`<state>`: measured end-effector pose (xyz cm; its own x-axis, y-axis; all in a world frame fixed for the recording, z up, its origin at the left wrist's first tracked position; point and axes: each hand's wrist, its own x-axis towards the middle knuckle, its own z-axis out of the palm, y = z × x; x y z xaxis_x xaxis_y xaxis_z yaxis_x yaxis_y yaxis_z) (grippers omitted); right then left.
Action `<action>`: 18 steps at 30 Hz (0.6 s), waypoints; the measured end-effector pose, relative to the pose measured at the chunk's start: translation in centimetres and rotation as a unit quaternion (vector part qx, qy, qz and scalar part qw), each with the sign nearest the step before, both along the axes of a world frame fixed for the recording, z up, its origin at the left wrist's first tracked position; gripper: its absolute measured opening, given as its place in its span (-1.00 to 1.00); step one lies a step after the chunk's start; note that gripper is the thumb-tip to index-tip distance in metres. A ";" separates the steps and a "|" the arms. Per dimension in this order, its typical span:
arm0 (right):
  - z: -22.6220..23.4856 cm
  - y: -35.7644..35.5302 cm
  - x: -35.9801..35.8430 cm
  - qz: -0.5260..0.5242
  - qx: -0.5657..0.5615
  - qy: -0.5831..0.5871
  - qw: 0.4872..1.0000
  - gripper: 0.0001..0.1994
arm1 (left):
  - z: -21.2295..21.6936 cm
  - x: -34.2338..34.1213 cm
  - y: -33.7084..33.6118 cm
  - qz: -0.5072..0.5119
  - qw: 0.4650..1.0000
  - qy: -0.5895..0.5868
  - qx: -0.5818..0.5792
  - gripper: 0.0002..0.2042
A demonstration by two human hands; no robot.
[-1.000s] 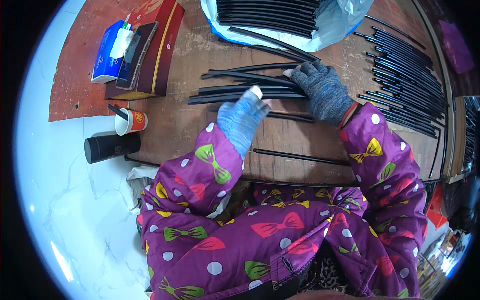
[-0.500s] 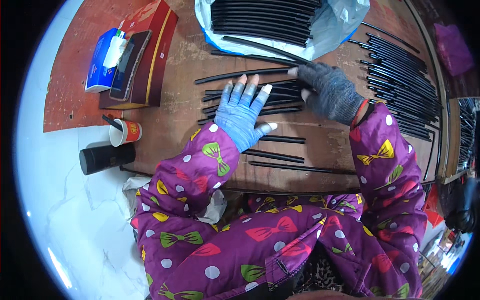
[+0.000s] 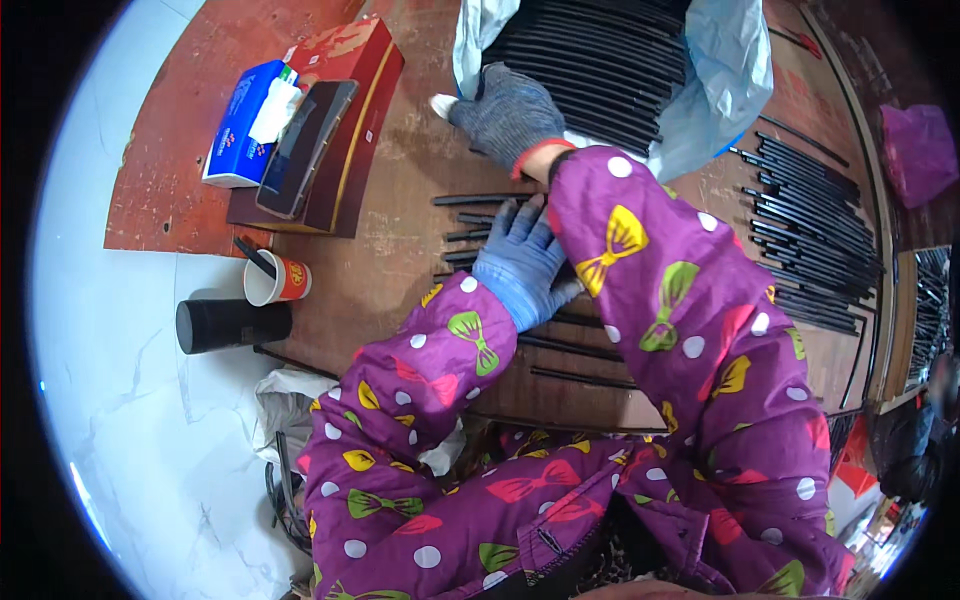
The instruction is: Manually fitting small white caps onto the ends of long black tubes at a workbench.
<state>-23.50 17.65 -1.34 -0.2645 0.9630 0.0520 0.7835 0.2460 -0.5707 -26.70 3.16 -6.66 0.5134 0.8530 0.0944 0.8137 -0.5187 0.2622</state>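
Note:
My left hand (image 3: 523,262), in a blue glove with bare fingertips, lies flat with fingers spread over several thin black rods (image 3: 575,346) on the table. My right hand (image 3: 512,115), in a dark grey glove, is farther off, at the left ends of a pile of black rods (image 3: 590,75) in a white plastic bag (image 3: 735,75). Its thumb sticks out to the left, away from the other fingers, whose tips are hidden. My right forearm crosses above the rods on the table and covers their right ends.
Another row of black rods (image 3: 805,235) lies on the table's right. At the left stand a red box (image 3: 370,110), a blue tissue pack (image 3: 240,130), a phone (image 3: 308,150) and a paper cup (image 3: 290,281). A black cylinder (image 3: 235,326) lies beside the cup. A pink bag (image 3: 915,155) is far right.
My right hand has left the rods on the table and moved up and left to the pile in the bag. The left hand stays on the table rods. The whole view has shifted slightly.

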 end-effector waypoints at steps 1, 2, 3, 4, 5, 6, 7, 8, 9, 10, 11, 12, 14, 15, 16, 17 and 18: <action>0.4 0.8 -0.8 -0.011 -0.027 -0.011 1.000 -0.37 | -0.2 0.1 0.0 0.000 1.000 -0.007 -0.009 -0.31; 0.5 1.3 -1.3 -0.009 -0.021 -0.014 1.000 -0.37 | -1.4 0.6 -0.2 0.001 1.000 -0.010 -0.004 -0.31; 0.7 1.5 -2.1 -0.014 -0.019 -0.031 0.999 -0.42 | -3.0 1.1 -0.6 0.015 0.935 -0.331 -0.126 -0.31; 0.5 1.8 -2.6 -0.021 -0.016 -0.049 0.998 -0.46 | -3.3 1.2 -0.7 0.021 0.755 -0.613 -0.232 -0.30; -0.7 2.7 -3.1 -0.013 0.002 -0.042 0.999 -0.59 | -3.6 0.8 -0.8 -0.017 0.738 -0.637 -0.222 -0.29; -1.5 3.1 -3.5 -0.012 0.004 -0.046 0.999 -0.59 | -3.7 0.7 -0.7 -0.019 0.737 -0.639 -0.219 -0.29; -2.3 3.5 -3.8 0.003 0.024 -0.044 0.999 -0.65 | -3.9 0.7 -0.6 -0.026 0.780 -0.597 -0.183 -0.29; -3.1 3.9 -4.0 0.018 0.044 -0.041 0.998 -0.70 | -4.1 0.8 -0.4 -0.032 0.820 -0.552 -0.145 -0.29; -4.0 4.1 -4.1 0.062 0.093 -0.018 0.994 -0.77 | -4.1 0.9 -0.5 -0.030 0.819 -0.554 -0.145 -0.29; -4.8 4.2 -4.2 0.063 0.092 -0.020 0.994 -0.77 | -4.1 1.1 -0.5 -0.031 0.782 -0.599 -0.170 -0.31; -5.7 4.4 -4.1 0.107 0.150 -0.023 0.983 -0.79 | -4.1 1.4 -0.6 -0.033 0.741 -0.642 -0.195 -0.33; -5.9 4.5 -4.4 0.151 0.209 -0.026 0.966 -0.81 | -4.2 1.5 -0.5 -0.035 0.698 -0.681 -0.219 -0.35; -6.5 4.5 -4.9 0.173 0.166 -0.037 0.970 -0.81 | -5.7 1.8 -0.6 -0.024 0.719 -0.668 -0.193 -0.36; -6.8 4.6 -5.3 0.191 0.162 -0.052 0.967 -0.81 | -5.8 1.8 -0.5 -0.010 0.739 -0.653 -0.167 -0.37; -7.1 4.6 -5.6 0.209 0.158 -0.065 0.963 -0.82 | -5.9 1.7 -0.5 -0.010 0.739 -0.652 -0.169 -0.37; -7.4 4.4 -6.0 0.219 0.207 -0.102 0.948 -0.82 | -6.0 1.4 -0.5 0.012 0.718 -0.640 -0.272 -0.37; -7.7 4.3 -6.2 0.217 0.206 -0.100 0.949 -0.82 | -6.0 1.2 -0.5 0.035 0.689 -0.621 -0.372 -0.37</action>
<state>-29.67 21.93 -8.99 -0.6764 0.6699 0.3062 0.6397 0.7403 -0.2067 -25.46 2.64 -12.66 0.3853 0.9213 -0.0528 -0.2614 0.1639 0.9512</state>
